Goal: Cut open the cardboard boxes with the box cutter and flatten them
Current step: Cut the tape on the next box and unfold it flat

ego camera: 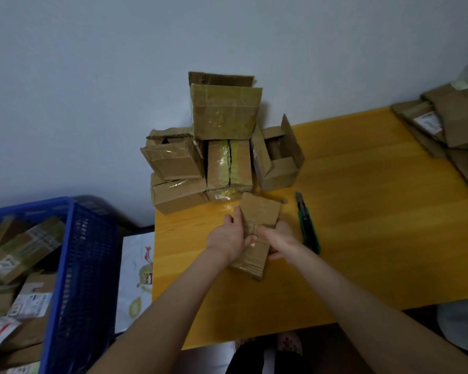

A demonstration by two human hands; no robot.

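A small brown cardboard box [258, 214], partly collapsed, lies on the yellow table [362, 211] in front of me. My left hand [231, 237] grips its left side with the thumb over the top. My right hand [277, 238] holds its right side, fingers curled round the edge. The green box cutter [307, 224] lies on the table just right of my right hand, blade end pointing away, untouched. Behind the box stands a pile of several taped cardboard boxes [222, 147] against the wall, one of them open [278, 157].
Flattened cardboard [449, 130] is stacked at the table's far right. A blue plastic crate [87, 265] holding several more boxes stands on the left, below table level. A white printed bag [137, 276] lies between crate and table.
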